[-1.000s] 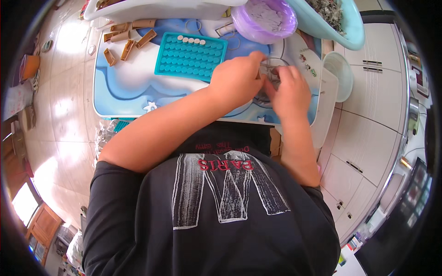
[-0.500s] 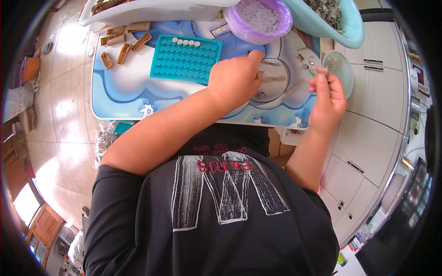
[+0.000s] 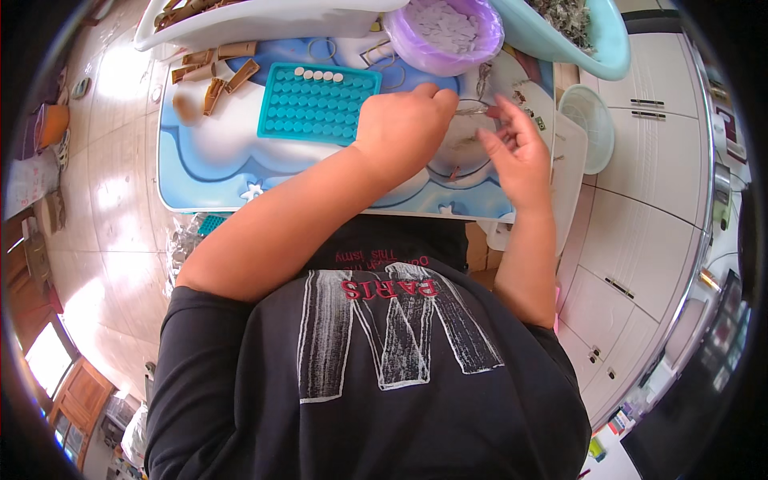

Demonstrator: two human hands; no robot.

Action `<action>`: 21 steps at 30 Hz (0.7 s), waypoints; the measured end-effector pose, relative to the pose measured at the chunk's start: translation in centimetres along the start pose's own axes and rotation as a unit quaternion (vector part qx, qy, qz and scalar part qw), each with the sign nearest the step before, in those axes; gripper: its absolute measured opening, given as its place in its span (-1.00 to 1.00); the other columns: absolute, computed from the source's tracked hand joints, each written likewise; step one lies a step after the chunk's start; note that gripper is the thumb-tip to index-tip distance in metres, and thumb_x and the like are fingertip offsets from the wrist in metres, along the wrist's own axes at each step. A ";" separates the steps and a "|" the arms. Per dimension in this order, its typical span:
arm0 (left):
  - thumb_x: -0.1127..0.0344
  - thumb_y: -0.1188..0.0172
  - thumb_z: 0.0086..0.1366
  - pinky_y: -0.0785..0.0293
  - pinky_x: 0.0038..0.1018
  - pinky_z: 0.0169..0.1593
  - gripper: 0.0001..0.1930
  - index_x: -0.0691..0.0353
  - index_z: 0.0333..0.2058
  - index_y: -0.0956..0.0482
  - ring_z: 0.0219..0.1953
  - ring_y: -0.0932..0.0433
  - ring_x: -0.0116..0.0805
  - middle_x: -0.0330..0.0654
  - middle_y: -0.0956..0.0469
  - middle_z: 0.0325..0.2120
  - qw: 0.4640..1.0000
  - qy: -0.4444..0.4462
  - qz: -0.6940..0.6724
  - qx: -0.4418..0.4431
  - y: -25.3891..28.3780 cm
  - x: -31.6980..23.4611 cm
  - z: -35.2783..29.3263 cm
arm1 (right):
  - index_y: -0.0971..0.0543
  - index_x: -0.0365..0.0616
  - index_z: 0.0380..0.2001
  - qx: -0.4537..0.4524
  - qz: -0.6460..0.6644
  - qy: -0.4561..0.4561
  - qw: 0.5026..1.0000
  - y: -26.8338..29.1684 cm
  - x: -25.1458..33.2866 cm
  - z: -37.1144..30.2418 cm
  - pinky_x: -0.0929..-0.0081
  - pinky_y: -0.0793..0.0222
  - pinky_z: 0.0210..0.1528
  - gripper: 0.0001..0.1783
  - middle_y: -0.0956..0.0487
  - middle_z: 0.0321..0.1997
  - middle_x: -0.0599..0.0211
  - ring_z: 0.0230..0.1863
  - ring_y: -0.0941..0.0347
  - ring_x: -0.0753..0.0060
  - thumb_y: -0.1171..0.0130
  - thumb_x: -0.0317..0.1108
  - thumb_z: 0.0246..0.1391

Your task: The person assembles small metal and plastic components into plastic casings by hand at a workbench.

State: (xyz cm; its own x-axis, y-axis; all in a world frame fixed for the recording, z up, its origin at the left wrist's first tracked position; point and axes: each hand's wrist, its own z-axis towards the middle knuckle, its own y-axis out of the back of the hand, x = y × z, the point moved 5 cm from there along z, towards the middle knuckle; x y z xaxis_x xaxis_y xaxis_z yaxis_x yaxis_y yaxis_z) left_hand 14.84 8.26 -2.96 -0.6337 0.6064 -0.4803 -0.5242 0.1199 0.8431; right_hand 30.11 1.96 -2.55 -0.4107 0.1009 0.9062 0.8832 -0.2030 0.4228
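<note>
Over the right half of the blue-and-white table, my left hand (image 3: 406, 120) is closed in a pinch. What it pinches is mostly hidden; a thin greyish strand (image 3: 472, 112) shows beside its fingertips. My right hand (image 3: 522, 152) hovers just to the right, thumb and fingers apart, slightly blurred, with its fingertips close to the strand. Under and between the hands lie thin brownish strands. Left of my left wrist sits a teal tray (image 3: 316, 132) of round cavities, several small white discs (image 3: 318, 74) in its top row.
Brown curved pieces (image 3: 214, 94) lie at the table's far left. Along the back stand a white tub (image 3: 264, 28), a purple basin (image 3: 448, 60) of pale flakes and a light-blue basin (image 3: 612, 48) of greyish-brown material. Small bits (image 3: 520, 96) lie right of my hands; a pale-green container (image 3: 592, 132) stands beyond.
My right hand has moved left from the table's right edge to beside my left hand, its fingers now apart. The left hand stays nearly in place, still closed.
</note>
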 end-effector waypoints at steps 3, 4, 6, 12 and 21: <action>0.29 -0.20 0.08 -0.44 -0.30 -0.48 -0.91 0.06 -0.41 -0.53 -0.55 -0.51 -0.14 -0.23 -0.49 -0.52 0.997 -0.001 -0.069 -0.047 1.4 -0.4 -0.3 | -0.43 -0.23 0.03 -0.011 -0.048 0.057 0.997 -0.8 -0.3 -0.2 0.70 -0.32 -0.26 -0.53 -0.54 -0.23 0.37 -0.38 -0.37 0.66 -0.23 -0.48 -0.01; 0.32 -0.24 0.05 -0.43 -0.34 -0.48 -0.90 0.08 -0.41 -0.54 -0.56 -0.50 -0.16 -0.23 -0.48 -0.53 0.991 -0.002 -0.114 -0.069 1.8 -0.4 -0.3 | -0.45 -0.24 -0.01 -0.002 -0.012 0.041 0.999 -0.9 -0.4 -0.3 0.68 -0.32 -0.25 -0.56 -0.55 -0.28 0.37 -0.37 -0.39 0.64 -0.22 -0.48 -0.01; 0.34 -0.25 0.05 -0.41 -0.40 -0.49 -0.89 0.11 -0.40 -0.54 -0.59 -0.48 -0.25 -0.23 -0.47 -0.55 0.983 0.009 -0.163 -0.078 2.1 0.1 -0.4 | -0.46 -0.24 -0.02 0.000 0.034 0.023 0.999 -0.7 0.3 -0.4 0.66 -0.33 -0.25 -0.59 -0.55 -0.31 0.38 -0.36 -0.40 0.62 -0.22 -0.47 0.00; 0.38 -0.24 0.12 -0.28 -0.63 -0.50 -0.88 0.24 -0.36 -0.52 -0.60 -0.30 -0.62 -0.30 -0.45 -0.59 0.936 0.121 -0.330 -0.003 2.7 1.3 -0.6 | -0.47 -0.25 -0.05 -0.029 0.013 0.029 0.999 0.5 1.4 -0.7 0.66 -0.33 -0.24 -0.63 -0.54 -0.31 0.34 -0.31 -0.43 0.60 -0.21 -0.41 0.04; 0.37 -0.22 0.17 -0.27 -0.66 -0.49 -0.87 0.28 -0.36 -0.50 -0.56 -0.26 -0.69 -0.37 -0.46 -0.59 0.912 0.118 -0.393 0.018 3.4 0.3 -0.7 | -0.27 -0.29 0.11 -0.048 0.144 -0.048 0.987 -1.8 0.2 -0.3 0.66 -0.34 -0.25 -0.41 -0.53 -0.14 0.23 -0.30 -0.42 0.58 -0.22 -0.39 0.04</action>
State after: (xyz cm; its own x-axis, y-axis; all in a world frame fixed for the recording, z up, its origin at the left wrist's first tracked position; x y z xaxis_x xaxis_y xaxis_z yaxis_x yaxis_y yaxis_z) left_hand 12.51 8.27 -0.40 -0.1779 0.1369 -0.9745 -0.8532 0.4719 0.2220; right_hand 28.37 2.00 -3.14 -0.1177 0.1169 0.9861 0.9325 -0.3285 0.1503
